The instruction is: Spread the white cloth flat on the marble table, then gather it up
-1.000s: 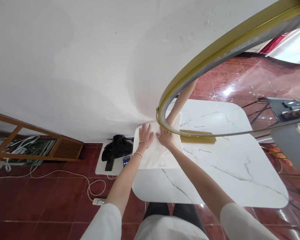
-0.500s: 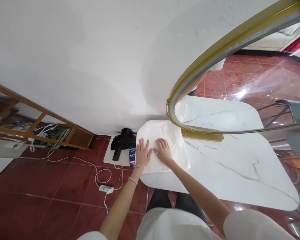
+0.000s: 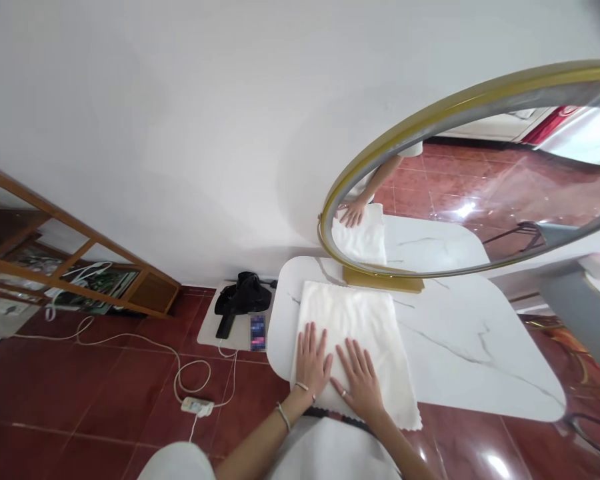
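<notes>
A white cloth (image 3: 350, 310) with a scalloped edge lies on a white marble-patterned table (image 3: 460, 360), its near edge hanging over the table's front. My left hand (image 3: 313, 360) rests flat on the cloth's left part, fingers stretched out. To its right, my right hand (image 3: 359, 380) also lies flat on the cloth, fingers slightly spread, a ring on one finger. Neither hand grips anything. The cloth looks a little rumpled beyond the fingertips.
A gold-framed oval mirror (image 3: 385, 280) stands on a gold base (image 3: 400, 283) behind the cloth. Left of the table, a low surface holds a black bag (image 3: 245, 293), a dark phone (image 3: 225, 326) and a lit phone (image 3: 258, 332). A power strip (image 3: 197, 407) with white cables lies on red floor tiles.
The cloth has slid toward me, from near the wall to over the table's front edge. Both hands have moved nearer my body with it, still flat. The view has shifted slightly.
</notes>
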`<state>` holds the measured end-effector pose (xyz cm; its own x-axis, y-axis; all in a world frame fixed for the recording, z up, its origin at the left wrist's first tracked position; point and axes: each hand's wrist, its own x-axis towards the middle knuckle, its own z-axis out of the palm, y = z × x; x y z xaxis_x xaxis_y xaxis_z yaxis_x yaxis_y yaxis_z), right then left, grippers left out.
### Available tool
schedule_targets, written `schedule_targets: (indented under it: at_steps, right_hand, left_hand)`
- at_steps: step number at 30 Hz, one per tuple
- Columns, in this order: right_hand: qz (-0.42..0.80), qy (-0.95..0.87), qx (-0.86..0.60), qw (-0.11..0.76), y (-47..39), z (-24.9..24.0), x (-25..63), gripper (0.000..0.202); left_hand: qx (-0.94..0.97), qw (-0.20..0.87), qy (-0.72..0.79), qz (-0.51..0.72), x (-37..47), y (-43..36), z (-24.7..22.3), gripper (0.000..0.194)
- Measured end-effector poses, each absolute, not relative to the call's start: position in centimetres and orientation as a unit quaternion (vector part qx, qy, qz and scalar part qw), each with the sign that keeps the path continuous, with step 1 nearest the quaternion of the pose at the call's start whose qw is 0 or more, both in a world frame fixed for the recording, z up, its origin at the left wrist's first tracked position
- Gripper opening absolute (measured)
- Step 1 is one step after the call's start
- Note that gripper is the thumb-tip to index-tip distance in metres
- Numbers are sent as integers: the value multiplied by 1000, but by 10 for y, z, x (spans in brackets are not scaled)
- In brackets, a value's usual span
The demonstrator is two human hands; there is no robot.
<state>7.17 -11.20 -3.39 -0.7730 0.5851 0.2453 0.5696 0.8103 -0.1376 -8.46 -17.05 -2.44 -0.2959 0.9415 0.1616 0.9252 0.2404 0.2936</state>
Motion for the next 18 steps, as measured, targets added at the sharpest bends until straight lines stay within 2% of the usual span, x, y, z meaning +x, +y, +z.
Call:
schedule_targets:
  at_steps: [9,18]
  right_hand:
    - [-9,-912,-381,154,-94,-41,99,72]
    - [8,-943,-301,139,-99,-33,53,71]
  left_hand:
    - [643,48,741,186,-63,-128,-24,64]
    - [575,6,797,181,-99,-160,-28,59]
